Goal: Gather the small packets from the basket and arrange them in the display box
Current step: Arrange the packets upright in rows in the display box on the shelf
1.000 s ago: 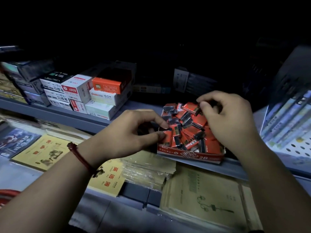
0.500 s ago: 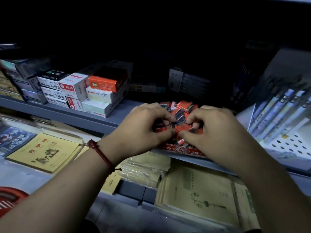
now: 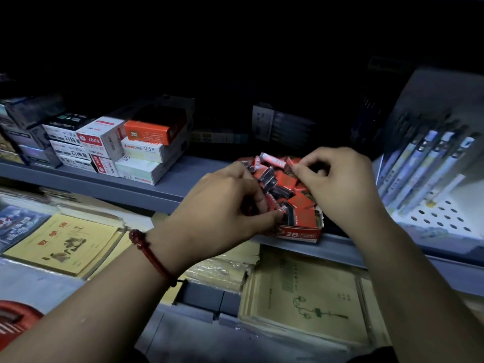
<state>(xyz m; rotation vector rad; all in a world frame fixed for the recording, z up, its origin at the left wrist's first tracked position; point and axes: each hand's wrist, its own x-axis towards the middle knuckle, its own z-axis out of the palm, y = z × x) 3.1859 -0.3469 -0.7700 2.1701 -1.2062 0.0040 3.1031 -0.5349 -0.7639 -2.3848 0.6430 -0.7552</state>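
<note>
The red display box (image 3: pixel 301 235) marked 2B sits at the front edge of the grey shelf (image 3: pixel 183 176), heaped with small red-and-black packets (image 3: pixel 284 183); the left hand (image 3: pixel 227 205) pinches one at the box's near left corner; the right hand (image 3: pixel 337 184), well apart from the left, pinches another at the far side.
</note>
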